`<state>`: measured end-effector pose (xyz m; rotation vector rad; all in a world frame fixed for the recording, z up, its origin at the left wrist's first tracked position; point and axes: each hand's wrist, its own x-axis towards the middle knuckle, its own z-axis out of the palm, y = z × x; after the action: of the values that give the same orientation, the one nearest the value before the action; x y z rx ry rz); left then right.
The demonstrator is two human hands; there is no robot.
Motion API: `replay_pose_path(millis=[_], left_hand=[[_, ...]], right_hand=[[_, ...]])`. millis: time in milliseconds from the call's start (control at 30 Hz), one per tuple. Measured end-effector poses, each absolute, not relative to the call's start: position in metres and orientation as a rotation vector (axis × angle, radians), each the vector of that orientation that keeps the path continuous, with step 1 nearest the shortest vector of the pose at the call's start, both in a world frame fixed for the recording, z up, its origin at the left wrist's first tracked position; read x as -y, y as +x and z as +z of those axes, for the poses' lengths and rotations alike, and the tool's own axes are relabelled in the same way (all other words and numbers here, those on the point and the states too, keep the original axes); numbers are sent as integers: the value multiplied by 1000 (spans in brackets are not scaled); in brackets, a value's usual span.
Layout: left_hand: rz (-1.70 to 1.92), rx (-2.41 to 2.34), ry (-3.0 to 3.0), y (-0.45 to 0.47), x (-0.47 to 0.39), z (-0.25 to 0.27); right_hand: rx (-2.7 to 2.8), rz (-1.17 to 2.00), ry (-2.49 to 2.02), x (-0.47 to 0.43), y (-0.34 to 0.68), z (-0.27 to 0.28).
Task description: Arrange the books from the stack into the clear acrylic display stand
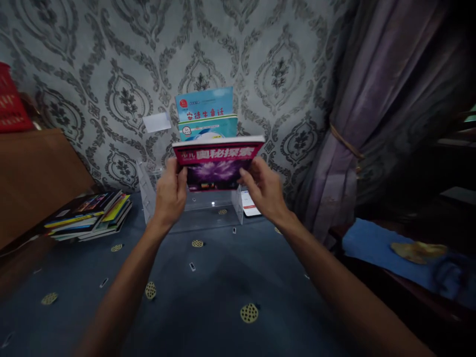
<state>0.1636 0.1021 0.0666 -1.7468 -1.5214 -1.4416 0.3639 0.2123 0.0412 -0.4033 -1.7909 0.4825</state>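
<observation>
Currently, a magazine (pixel 217 171) with a red title band and a purple picture is held at the centre of the frame, gripped at its left edge by the left hand (pixel 171 191) and at its right edge by the right hand (pixel 267 191). It is held in front of a clear stand (pixel 144 193) and tilted, with its white top edge turned into view. A slip is judged possible, since only the side edges are pinched and the cover appears glossy. Should it be lowered carelessly, the stand's thin walls could be knocked, or the light-blue book (pixel 204 101) and the teal book (pixel 226 124) behind it could be pushed askew.

The lower parts of both books are covered by the magazine, so how they are supported cannot be told. The stand's outline is made faint by its transparency. A phone-like object (pixel 252 204) beside its right wall is partly hidden. At the left of the frame, the stack of books (pixel 89 215) is blurred and its titles cannot be read. The red item (pixel 14 101) at upper left is cut off, and the yellowish item (pixel 418 251) at lower right cannot be identified.
</observation>
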Motion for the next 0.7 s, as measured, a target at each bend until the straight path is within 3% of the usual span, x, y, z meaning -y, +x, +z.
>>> replay_pose_path(millis=[167, 700], left_hand=[[-1422, 1402, -1595, 169, -113, 72], [-1561, 1604, -1711, 142, -147, 17]], right_hand=[[1776, 497, -294, -222, 364, 57], [2002, 574, -363, -258, 353, 27]])
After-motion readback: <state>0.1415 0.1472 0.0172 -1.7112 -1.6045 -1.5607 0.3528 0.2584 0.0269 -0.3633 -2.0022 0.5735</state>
